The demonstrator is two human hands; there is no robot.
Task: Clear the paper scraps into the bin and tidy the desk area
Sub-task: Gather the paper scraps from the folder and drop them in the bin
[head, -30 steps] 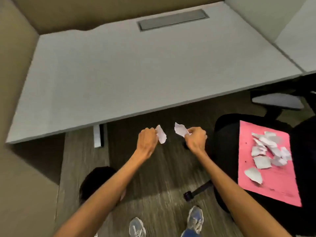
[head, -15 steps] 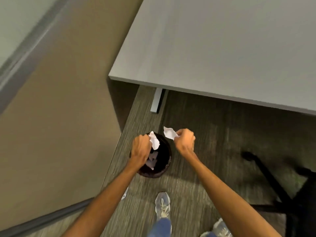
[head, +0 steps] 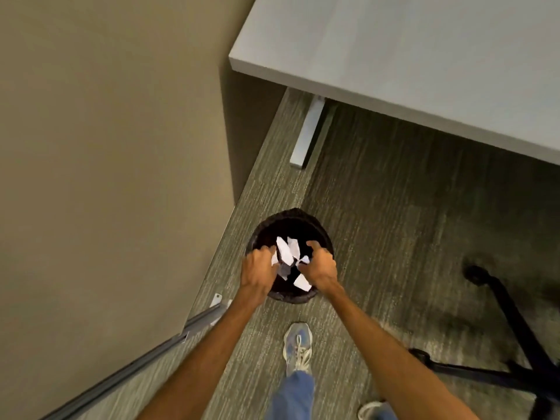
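A round black bin [head: 298, 214] stands on the carpet beside the tan partition. Both my hands hover over its mouth. My left hand [head: 257, 275] is at the bin's left rim and my right hand [head: 320, 268] at its right rim, fingers spread. White paper scraps [head: 285, 252] hang loose between the two hands, over the opening. One small scrap [head: 304, 260] touches my right fingertips. Another scrap [head: 303, 282] lies lower inside the bin. The near rim of the bin is hidden by my hands.
The grey desk [head: 424, 56] reaches over the upper right, with its metal foot [head: 306, 137] on the carpet. A black chair base [head: 515, 353] spreads at the right. The tan partition [head: 106, 177] fills the left. My shoe [head: 298, 348] is just behind the bin.
My view swung from the desk and chair down to the bin. Both hands, each pinching a scrap, dropped over the bin's mouth and spread, and the scraps now hang loose.
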